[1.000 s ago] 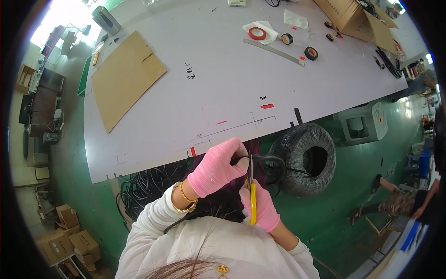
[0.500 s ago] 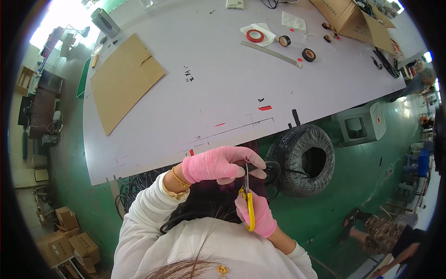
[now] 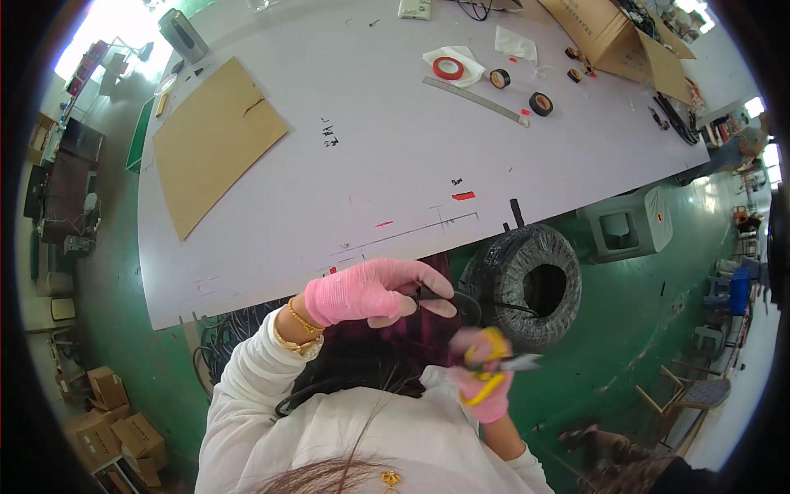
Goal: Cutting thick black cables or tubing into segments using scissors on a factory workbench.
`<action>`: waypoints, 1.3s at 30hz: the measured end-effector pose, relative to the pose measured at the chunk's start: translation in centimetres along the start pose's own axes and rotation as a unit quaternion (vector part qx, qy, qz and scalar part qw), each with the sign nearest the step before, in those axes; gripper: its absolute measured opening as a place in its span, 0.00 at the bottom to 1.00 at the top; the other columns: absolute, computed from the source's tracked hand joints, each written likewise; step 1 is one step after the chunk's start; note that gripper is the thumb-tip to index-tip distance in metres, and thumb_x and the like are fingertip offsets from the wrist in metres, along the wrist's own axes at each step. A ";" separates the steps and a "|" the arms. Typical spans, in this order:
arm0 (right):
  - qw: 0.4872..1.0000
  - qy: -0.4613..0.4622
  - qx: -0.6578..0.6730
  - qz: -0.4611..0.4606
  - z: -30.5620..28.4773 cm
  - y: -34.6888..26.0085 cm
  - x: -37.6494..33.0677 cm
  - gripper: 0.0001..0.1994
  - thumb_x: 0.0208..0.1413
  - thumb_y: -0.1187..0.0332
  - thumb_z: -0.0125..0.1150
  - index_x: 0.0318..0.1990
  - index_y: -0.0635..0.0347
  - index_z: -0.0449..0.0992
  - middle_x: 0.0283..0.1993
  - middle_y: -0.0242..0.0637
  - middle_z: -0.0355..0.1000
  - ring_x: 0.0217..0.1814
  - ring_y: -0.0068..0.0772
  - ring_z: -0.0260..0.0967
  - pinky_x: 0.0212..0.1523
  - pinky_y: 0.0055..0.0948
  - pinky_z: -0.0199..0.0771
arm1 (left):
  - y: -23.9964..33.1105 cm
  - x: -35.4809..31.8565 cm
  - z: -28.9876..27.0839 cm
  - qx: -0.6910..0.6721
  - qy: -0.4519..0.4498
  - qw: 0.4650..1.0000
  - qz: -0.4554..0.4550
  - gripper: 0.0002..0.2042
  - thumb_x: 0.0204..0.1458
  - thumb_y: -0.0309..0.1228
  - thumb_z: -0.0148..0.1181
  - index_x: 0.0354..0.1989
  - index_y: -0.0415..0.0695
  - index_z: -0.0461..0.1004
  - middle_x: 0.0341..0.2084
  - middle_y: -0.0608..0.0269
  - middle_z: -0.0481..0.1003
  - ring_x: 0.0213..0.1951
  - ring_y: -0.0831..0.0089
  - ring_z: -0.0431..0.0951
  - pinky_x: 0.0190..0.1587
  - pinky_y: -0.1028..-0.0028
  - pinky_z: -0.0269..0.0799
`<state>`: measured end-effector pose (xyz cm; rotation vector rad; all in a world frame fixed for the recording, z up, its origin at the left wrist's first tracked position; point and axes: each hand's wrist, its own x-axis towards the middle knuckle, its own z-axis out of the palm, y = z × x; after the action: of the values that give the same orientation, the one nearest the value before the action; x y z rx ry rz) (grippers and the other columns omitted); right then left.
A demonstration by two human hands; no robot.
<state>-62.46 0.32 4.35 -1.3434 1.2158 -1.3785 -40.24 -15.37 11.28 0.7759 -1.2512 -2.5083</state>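
Yellow-handled scissors point(image 3: 512, 363), grey blades blurred; black cable point(image 3: 475, 309) curved, smooth.

A workshop, judging by the marked-up worktable point(image 3: 370, 165), tape rolls point(image 3: 541, 104), cartons point(image 3: 141, 436) and green floor point(image 3: 609, 329) (rather scuffed).

You see on table point(image 3: 395, 140): brown cardboard point(image 3: 218, 156) at left, ruler point(image 3: 476, 102) near red tape point(image 3: 451, 77), open box point(image 3: 597, 34) far right; grey stool point(image 3: 648, 221) on floor point(image 3: 621, 305).

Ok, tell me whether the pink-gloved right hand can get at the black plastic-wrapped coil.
Probably yes: the right hand appears close to the coil, with no obstacle visible between them. The yellow-handled metal scissors it holds, though, would likely hinder a full grasp.
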 end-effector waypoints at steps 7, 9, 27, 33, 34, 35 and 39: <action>0.986 -0.145 -0.018 0.085 0.9 1.1 5.8 0.18 0.44 0.84 0.68 0.32 0.57 0.61 0.30 0.32 0.67 0.32 0.25 0.66 0.36 0.25 0.67 | -0.4 -9.2 0.9 0.069 0.119 0.990 0.030 0.35 0.38 0.13 0.45 0.63 0.34 0.59 0.49 0.49 0.76 0.23 0.86 0.64 0.22 0.84 0.59; 0.981 -0.186 0.023 0.057 1.3 1.1 6.0 0.19 0.44 0.86 0.68 0.32 0.57 0.61 0.31 0.33 0.66 0.31 0.24 0.64 0.33 0.23 0.66 | -2.2 -16.0 0.1 -0.001 0.258 0.965 0.045 0.38 0.38 0.12 0.43 0.67 0.38 0.56 0.51 0.46 0.75 0.22 0.82 0.68 0.22 0.82 0.62; 0.889 -0.322 -0.016 0.325 10.5 -5.7 9.2 0.03 0.45 0.73 0.56 0.26 0.58 0.68 0.17 0.31 0.62 0.16 0.19 0.58 0.16 0.21 0.54 | -8.0 -26.8 -5.9 -0.374 0.443 0.625 0.522 0.15 0.65 0.39 0.44 0.24 0.52 0.61 0.17 0.76 0.56 0.14 0.86 0.47 0.16 0.80 0.42; 0.881 -0.404 -0.148 0.197 8.4 -5.4 13.6 0.12 0.56 0.66 0.59 0.45 0.58 0.69 0.24 0.23 0.61 0.20 0.14 0.54 0.20 0.18 0.54 | -16.5 -35.0 -13.5 -0.333 0.655 0.456 0.502 0.14 0.61 0.45 0.54 0.28 0.50 0.68 0.11 0.80 0.54 0.12 0.87 0.55 0.15 0.83 0.47; 0.867 -0.415 -0.179 0.212 9.5 -6.5 14.1 0.13 0.56 0.66 0.60 0.46 0.58 0.69 0.25 0.23 0.61 0.20 0.13 0.54 0.20 0.18 0.54 | -17.0 -35.1 -14.1 -0.336 0.660 0.442 0.507 0.14 0.61 0.45 0.54 0.28 0.50 0.68 0.11 0.80 0.54 0.12 0.87 0.55 0.15 0.83 0.47; 0.864 -0.422 -0.184 0.202 10.0 -6.2 14.9 0.13 0.56 0.66 0.60 0.46 0.58 0.69 0.25 0.23 0.61 0.20 0.13 0.54 0.20 0.18 0.54 | -17.3 -34.7 -15.4 -0.234 0.769 0.413 0.428 0.16 0.57 0.45 0.59 0.36 0.44 0.70 0.13 0.77 0.60 0.14 0.85 0.61 0.16 0.83 0.53; 0.871 -0.442 -0.194 0.097 11.0 -5.4 17.3 0.14 0.57 0.66 0.60 0.48 0.56 0.68 0.25 0.22 0.60 0.20 0.13 0.53 0.20 0.17 0.53 | -17.6 -32.8 -16.7 0.100 0.962 0.218 0.128 0.34 0.43 0.38 0.71 0.57 0.34 0.64 0.45 0.44 0.72 0.47 0.59 0.74 0.50 0.65 0.68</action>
<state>-52.46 -16.59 12.30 -1.7764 0.9443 -0.2569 -3.24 -1.91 0.72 2.0116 -0.2405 0.3019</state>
